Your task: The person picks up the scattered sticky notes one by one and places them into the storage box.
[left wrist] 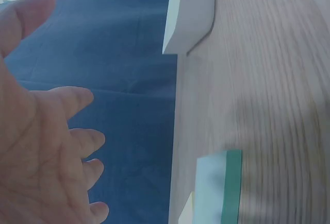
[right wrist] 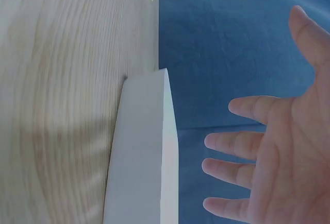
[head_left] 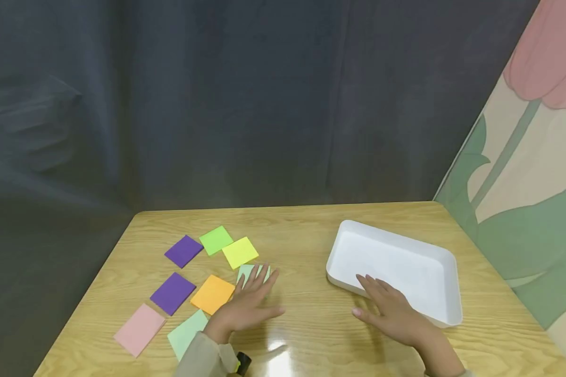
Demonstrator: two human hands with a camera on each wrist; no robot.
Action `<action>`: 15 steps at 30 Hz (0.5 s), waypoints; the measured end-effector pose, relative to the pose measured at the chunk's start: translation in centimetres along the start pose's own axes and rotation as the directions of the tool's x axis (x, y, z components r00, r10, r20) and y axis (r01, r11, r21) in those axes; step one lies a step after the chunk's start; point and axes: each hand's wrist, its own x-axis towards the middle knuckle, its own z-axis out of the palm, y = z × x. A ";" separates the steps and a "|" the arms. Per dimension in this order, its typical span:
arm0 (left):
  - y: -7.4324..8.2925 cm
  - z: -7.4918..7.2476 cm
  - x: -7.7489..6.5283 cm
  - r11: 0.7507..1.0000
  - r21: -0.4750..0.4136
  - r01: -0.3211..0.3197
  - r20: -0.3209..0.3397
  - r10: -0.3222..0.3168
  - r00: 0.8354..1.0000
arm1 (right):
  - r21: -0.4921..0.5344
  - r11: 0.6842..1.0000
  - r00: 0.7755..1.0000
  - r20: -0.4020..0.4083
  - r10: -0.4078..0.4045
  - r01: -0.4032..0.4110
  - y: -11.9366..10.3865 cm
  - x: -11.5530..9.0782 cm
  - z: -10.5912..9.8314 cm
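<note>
My left hand (head_left: 248,310) hovers with spread fingers over the left-middle of the table, holding nothing. It partly covers a mint sticky note pad (head_left: 246,270); an orange pad (head_left: 212,294) lies beside it and another mint pad (head_left: 187,333) near the wrist. In the left wrist view the palm (left wrist: 38,147) is bare and a mint pad (left wrist: 210,190) stands out as a thick block. My right hand (head_left: 392,314), also bare with fingers extended, is above the near edge of a white tray (head_left: 391,234). The right wrist view has the tray's side wall (right wrist: 139,152) below the fingers.
Farther left lie two purple pads (head_left: 184,251), a pink pad (head_left: 140,330), a lime green pad (head_left: 216,240) and a yellow pad (head_left: 240,253). A dark curtain (head_left: 283,104) hangs behind the wooden table (head_left: 302,230). A floral-patterned surface (head_left: 528,209) rises at the right.
</note>
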 end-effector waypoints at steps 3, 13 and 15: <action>0.2 0.3 0.6 1.000 -0.004 -0.014 -0.003 0.014 1.000 | 0.001 1.000 1.000 -0.004 0.008 -0.008 0.4 0.1 -0.2; 0.4 1.1 2.5 0.998 -0.043 -0.045 0.028 0.046 0.999 | 0.059 0.994 0.996 0.038 0.085 -0.087 1.9 0.0 -0.6; 0.6 1.3 2.8 0.998 -0.038 -0.049 0.028 0.050 0.998 | 0.062 0.992 0.993 0.049 0.109 -0.112 2.2 0.0 -0.7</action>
